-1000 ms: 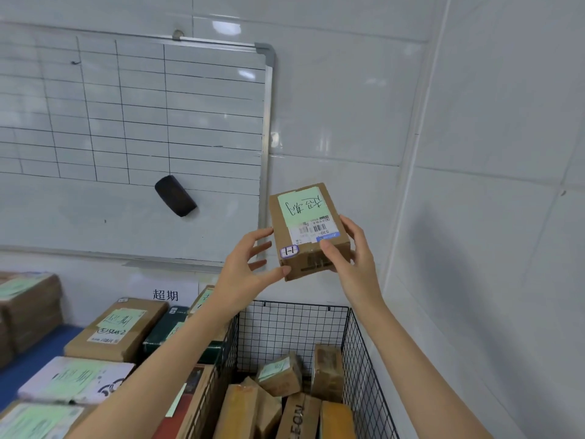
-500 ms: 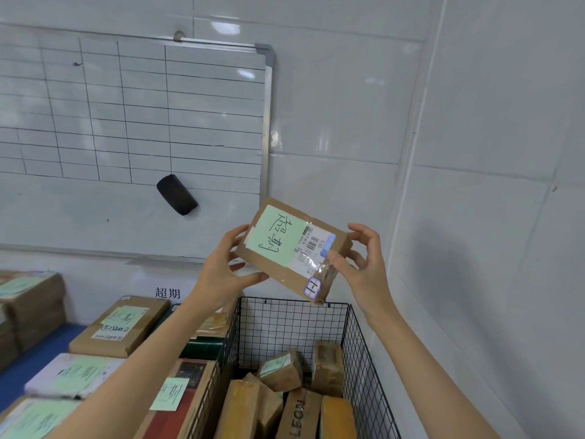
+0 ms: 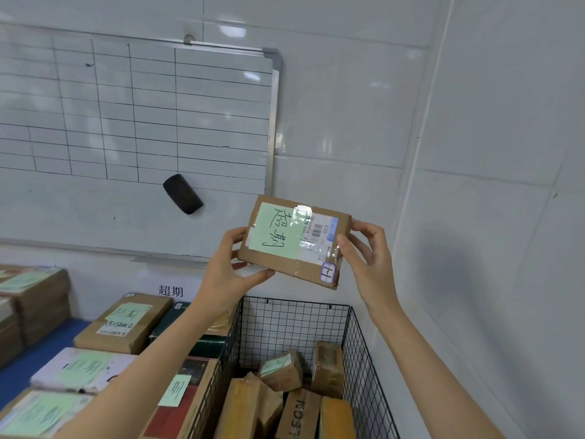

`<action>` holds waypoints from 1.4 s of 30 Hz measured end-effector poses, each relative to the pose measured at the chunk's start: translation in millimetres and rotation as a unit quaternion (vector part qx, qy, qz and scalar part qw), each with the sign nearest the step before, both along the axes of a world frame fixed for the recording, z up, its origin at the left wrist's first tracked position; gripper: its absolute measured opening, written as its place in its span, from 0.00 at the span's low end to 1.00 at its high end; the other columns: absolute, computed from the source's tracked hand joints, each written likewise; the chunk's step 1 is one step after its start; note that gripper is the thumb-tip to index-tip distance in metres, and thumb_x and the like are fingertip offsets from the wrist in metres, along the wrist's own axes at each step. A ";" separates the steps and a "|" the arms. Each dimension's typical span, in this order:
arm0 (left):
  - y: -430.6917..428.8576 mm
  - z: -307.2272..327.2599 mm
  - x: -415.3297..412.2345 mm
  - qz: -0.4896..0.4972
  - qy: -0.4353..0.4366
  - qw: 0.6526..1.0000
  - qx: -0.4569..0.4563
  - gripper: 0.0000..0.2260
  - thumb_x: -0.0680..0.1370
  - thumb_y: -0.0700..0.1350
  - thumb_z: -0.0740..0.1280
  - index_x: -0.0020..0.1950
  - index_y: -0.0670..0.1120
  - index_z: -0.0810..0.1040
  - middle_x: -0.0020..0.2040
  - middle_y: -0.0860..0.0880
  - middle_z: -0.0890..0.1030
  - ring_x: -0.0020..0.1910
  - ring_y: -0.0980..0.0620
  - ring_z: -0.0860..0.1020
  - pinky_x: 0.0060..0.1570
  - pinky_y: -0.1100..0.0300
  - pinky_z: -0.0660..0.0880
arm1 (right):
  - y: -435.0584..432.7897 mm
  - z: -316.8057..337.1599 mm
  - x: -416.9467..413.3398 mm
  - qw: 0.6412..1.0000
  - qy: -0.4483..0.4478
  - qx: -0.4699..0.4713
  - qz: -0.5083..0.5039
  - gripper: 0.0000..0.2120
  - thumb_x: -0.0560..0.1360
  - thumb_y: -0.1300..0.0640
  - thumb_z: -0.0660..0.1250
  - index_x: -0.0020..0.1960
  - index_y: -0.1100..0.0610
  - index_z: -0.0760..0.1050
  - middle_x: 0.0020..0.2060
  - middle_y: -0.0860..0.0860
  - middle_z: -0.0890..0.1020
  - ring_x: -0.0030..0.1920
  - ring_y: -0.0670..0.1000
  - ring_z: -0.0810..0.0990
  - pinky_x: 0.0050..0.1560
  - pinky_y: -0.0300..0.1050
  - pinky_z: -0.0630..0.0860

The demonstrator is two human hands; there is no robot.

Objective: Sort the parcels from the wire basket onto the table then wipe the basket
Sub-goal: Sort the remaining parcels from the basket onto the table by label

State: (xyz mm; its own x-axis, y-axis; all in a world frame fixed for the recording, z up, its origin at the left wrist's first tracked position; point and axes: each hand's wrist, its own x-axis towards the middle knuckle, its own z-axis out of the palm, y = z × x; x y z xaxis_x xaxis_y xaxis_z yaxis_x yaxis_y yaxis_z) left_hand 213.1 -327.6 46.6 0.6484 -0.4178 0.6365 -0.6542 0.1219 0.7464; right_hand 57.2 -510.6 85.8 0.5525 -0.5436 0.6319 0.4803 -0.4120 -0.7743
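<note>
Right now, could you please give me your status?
Left hand, right hand hold parcel aloft. Wire basket below, more parcels inside. No obstruction seen.

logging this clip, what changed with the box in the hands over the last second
The parcel was turned anticlockwise, from standing on end to lying crosswise, so its green label is now on the left. The left hand, which earlier only touched its side, now grips the left end. The right hand kept pinching the other end. The wire basket and the remaining boxes in it stayed put.
</note>
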 end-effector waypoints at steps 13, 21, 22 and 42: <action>8.7 -3.6 -11.5 0.020 0.008 1.000 -0.001 0.27 0.73 0.46 0.76 0.66 0.57 0.68 0.63 0.66 0.74 0.61 0.55 0.76 0.57 0.57 0.77 | -4.7 -6.0 0.4 0.989 0.130 -0.065 0.020 0.32 0.73 0.40 0.70 0.74 0.34 0.61 0.67 0.42 0.70 0.58 0.48 0.80 0.50 0.44 0.80; 22.7 -7.9 -17.4 -0.026 -0.011 0.998 0.052 0.37 0.66 0.52 0.79 0.68 0.63 0.61 0.62 0.73 0.70 0.60 0.64 0.75 0.51 0.66 0.78 | -15.4 -7.3 -9.3 0.988 0.136 -0.057 0.034 0.29 0.70 0.45 0.70 0.69 0.37 0.69 0.64 0.40 0.77 0.56 0.53 0.82 0.49 0.41 0.78; 24.1 -9.4 -18.2 -0.031 -0.018 0.998 0.056 0.41 0.64 0.54 0.79 0.71 0.63 0.59 0.65 0.72 0.69 0.61 0.62 0.75 0.51 0.66 0.78 | -16.2 -8.0 -9.8 0.988 0.140 -0.061 0.034 0.28 0.70 0.45 0.70 0.69 0.37 0.70 0.64 0.40 0.77 0.58 0.53 0.81 0.52 0.45 0.79; 37.7 -39.3 -42.8 0.097 -0.012 0.995 0.029 0.52 0.59 0.53 0.84 0.76 0.54 0.58 0.71 0.58 0.62 0.63 0.64 0.72 0.60 0.64 0.74 | 23.0 -36.0 -2.0 0.995 0.073 0.032 0.053 0.32 0.72 0.49 0.74 0.71 0.41 0.62 0.67 0.42 0.71 0.57 0.48 0.82 0.62 0.60 0.77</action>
State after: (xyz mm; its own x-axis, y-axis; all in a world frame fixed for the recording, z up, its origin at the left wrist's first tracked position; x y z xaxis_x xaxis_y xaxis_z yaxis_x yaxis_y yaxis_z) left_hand 170.3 -289.9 7.3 0.7057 -0.3231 0.6306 -0.6783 -0.0508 0.7331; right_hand 55.2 -487.7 49.9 0.6928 -0.5133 0.5065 0.3981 -0.3134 -0.8622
